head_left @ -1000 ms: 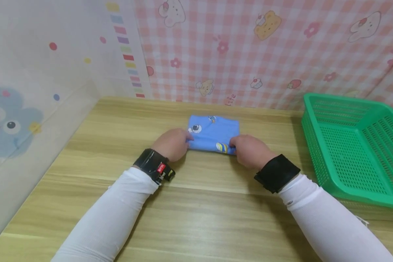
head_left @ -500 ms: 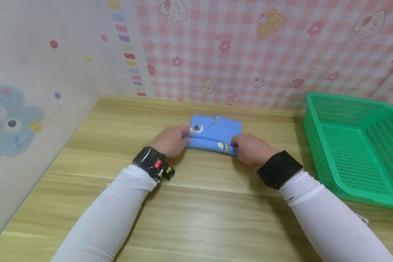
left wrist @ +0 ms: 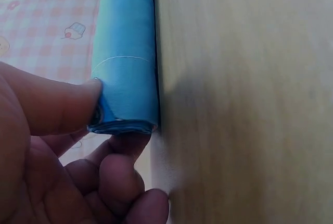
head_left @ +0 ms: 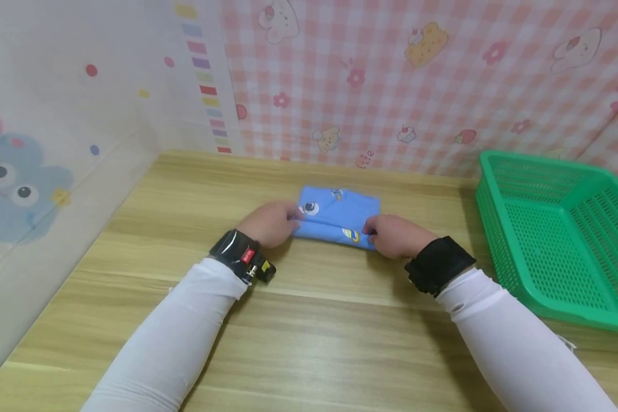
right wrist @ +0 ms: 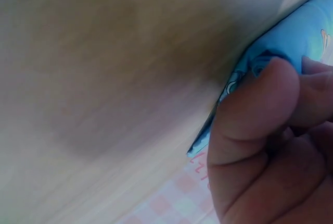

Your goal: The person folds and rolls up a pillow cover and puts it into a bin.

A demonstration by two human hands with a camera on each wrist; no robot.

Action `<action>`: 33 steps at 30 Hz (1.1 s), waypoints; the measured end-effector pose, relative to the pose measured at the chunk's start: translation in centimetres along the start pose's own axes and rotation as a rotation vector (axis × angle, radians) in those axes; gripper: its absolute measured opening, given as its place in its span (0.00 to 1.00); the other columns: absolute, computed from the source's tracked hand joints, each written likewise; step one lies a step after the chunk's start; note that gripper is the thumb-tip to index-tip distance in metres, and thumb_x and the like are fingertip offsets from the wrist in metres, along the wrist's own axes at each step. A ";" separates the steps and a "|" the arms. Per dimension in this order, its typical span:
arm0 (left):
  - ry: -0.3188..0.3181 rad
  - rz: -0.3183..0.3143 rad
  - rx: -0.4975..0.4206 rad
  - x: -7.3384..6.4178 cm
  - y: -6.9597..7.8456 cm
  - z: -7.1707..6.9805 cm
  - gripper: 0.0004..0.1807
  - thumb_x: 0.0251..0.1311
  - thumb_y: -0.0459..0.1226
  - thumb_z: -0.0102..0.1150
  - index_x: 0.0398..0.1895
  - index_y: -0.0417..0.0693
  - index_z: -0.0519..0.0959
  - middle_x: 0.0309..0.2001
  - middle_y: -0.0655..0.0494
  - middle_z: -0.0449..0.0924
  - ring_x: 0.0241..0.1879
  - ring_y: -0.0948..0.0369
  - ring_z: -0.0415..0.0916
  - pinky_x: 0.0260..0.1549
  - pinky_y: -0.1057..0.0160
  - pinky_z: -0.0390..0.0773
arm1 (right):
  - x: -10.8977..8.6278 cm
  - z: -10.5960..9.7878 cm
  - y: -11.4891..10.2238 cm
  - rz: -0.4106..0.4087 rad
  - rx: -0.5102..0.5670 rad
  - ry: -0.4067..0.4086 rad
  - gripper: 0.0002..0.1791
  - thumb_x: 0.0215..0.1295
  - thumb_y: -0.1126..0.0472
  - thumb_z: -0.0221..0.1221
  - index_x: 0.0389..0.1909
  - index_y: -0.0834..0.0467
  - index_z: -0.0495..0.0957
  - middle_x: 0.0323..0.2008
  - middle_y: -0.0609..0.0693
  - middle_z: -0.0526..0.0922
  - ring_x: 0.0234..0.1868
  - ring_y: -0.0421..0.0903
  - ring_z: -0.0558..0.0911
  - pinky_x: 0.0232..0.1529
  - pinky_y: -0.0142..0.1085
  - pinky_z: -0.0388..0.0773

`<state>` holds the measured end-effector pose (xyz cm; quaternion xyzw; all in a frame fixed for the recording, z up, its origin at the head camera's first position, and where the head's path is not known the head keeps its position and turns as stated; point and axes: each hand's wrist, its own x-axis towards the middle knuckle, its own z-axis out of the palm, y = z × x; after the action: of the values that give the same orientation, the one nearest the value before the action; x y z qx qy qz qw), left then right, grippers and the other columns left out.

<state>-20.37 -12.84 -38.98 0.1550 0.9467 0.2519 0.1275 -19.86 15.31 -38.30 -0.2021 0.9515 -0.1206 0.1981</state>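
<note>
A folded blue cloth (head_left: 340,207) with small cartoon prints lies on the wooden table, its near edge raised in a thick roll. My left hand (head_left: 273,223) pinches the left end of that roll. In the left wrist view, the thumb (left wrist: 67,104) presses the blue cloth (left wrist: 125,41) on one side, fingers beneath its layered end; a line of stitching shows. At the right end, my right hand (head_left: 395,236) pinches the near corner. Seen from the right wrist, the thumb (right wrist: 260,99) covers part of the rolled end of the cloth (right wrist: 291,36).
To the right stands a green plastic basket (head_left: 504,246) with perforated walls; nothing shows inside it. Behind the wooden table (head_left: 309,343) rises a pink checked wall covering (head_left: 381,103), and a white printed one (head_left: 118,120) borders the left.
The cloth's near edge has been turned up into a raised roll between my two hands. My left hand has shifted slightly, still at the left end. The basket stays put.
</note>
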 end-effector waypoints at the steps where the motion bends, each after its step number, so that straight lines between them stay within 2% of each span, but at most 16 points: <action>1: -0.005 0.006 0.004 0.0 -0.1 0.0 0.18 0.77 0.43 0.54 0.63 0.47 0.81 0.64 0.47 0.83 0.67 0.47 0.76 0.71 0.44 0.71 | 0.0 0.0 -0.1 0.005 0.005 -0.005 0.17 0.78 0.64 0.51 0.60 0.65 0.80 0.55 0.60 0.85 0.50 0.54 0.80 0.57 0.50 0.77; 7: -0.012 0.032 0.032 0.1 -0.1 0.1 0.19 0.79 0.44 0.50 0.61 0.44 0.82 0.61 0.47 0.84 0.64 0.49 0.79 0.70 0.46 0.73 | 0.1 0.2 0.1 0.027 0.030 -0.015 0.17 0.79 0.63 0.51 0.60 0.63 0.81 0.54 0.59 0.84 0.50 0.54 0.79 0.57 0.49 0.76; 15: -0.012 0.021 0.042 0.1 0.1 0.2 0.19 0.79 0.44 0.50 0.59 0.44 0.82 0.57 0.48 0.84 0.57 0.51 0.80 0.66 0.48 0.76 | -0.2 0.3 0.1 0.026 0.029 0.000 0.16 0.80 0.61 0.51 0.58 0.63 0.81 0.53 0.58 0.85 0.50 0.54 0.80 0.58 0.50 0.77; 20: 0.019 0.030 0.048 0.1 0.0 0.6 0.16 0.78 0.42 0.52 0.59 0.46 0.82 0.60 0.48 0.84 0.62 0.50 0.79 0.67 0.47 0.75 | -0.6 0.5 0.4 -0.013 0.013 0.031 0.18 0.81 0.59 0.52 0.60 0.65 0.81 0.60 0.62 0.85 0.55 0.54 0.82 0.62 0.52 0.78; 24: 0.041 0.039 0.058 -0.1 0.3 0.6 0.14 0.77 0.39 0.54 0.58 0.50 0.84 0.64 0.49 0.83 0.67 0.49 0.77 0.69 0.47 0.74 | -0.7 0.6 0.3 -0.001 0.020 0.034 0.18 0.81 0.59 0.53 0.59 0.64 0.82 0.60 0.61 0.85 0.53 0.52 0.82 0.59 0.50 0.78; 28: 0.035 0.072 0.084 -0.5 0.4 0.2 0.14 0.73 0.38 0.58 0.57 0.50 0.86 0.63 0.50 0.84 0.65 0.51 0.79 0.66 0.49 0.76 | -0.5 0.2 0.0 0.049 0.018 0.008 0.17 0.81 0.57 0.54 0.55 0.64 0.83 0.48 0.57 0.86 0.42 0.50 0.80 0.46 0.42 0.77; 30: 0.018 0.081 0.083 -0.7 0.4 -0.1 0.15 0.70 0.38 0.61 0.57 0.50 0.86 0.64 0.50 0.84 0.63 0.51 0.79 0.64 0.49 0.77 | -0.5 -0.1 -0.1 0.070 0.019 -0.011 0.16 0.81 0.56 0.54 0.52 0.64 0.84 0.40 0.54 0.84 0.37 0.48 0.78 0.40 0.39 0.74; 33: -0.004 0.083 0.082 -0.9 0.6 -0.3 0.18 0.67 0.38 0.65 0.59 0.49 0.86 0.66 0.50 0.82 0.65 0.51 0.78 0.66 0.49 0.76 | -0.4 -0.5 0.0 0.093 0.033 -0.038 0.15 0.80 0.56 0.55 0.48 0.63 0.84 0.32 0.51 0.80 0.31 0.46 0.76 0.34 0.36 0.71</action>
<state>-19.53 -12.80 -38.29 0.1999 0.9487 0.2177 0.1124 -19.70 15.55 -37.71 -0.1567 0.9538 -0.1231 0.2249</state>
